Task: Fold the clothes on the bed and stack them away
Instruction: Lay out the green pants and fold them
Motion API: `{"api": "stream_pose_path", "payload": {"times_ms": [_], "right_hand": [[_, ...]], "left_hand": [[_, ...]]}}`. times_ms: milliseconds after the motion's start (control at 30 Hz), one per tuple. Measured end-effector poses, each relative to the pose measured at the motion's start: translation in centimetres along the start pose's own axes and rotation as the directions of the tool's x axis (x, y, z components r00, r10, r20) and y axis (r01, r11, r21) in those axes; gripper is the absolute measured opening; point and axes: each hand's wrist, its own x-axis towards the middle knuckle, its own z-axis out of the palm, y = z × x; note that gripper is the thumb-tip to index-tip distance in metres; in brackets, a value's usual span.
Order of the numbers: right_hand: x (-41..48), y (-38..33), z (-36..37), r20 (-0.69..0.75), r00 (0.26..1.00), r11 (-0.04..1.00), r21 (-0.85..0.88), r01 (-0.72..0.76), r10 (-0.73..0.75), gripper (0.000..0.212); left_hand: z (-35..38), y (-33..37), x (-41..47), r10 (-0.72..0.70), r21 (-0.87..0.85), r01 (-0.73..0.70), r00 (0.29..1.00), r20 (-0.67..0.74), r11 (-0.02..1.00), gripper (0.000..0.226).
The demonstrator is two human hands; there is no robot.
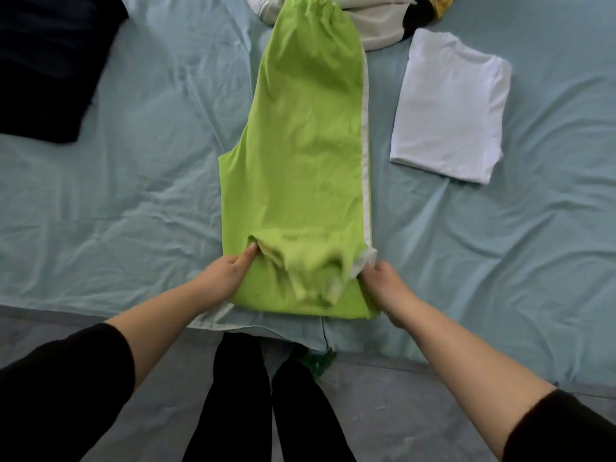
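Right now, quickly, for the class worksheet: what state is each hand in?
Left hand: pinches the green trousers at their turned-up leg end.
Right hand: grips the same end, by the white stripe.

The pants (306,145) lie on the bed (133,195) between the left hand (230,271) and right hand (383,281). A folded shirt (450,108) lies past the right hand, off to its right.

Bed (133,195) — green trousers (306,145), white shirt (450,105)

clothes pile (376,25) partly beyond top edge
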Motion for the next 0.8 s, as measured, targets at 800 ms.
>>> {"api": "stream_pose_path", "payload": {"times_ms": [800], "right_hand": [[1.3, 2.8, 2.8, -0.138, 0.986, 0.992, 0.067, 0.106, -0.096, 0.045]], "left_hand": [[4.6, -3.3, -1.0, 0.094, 0.047, -0.085, 0.964, -0.250, 0.995, 0.062]]}}
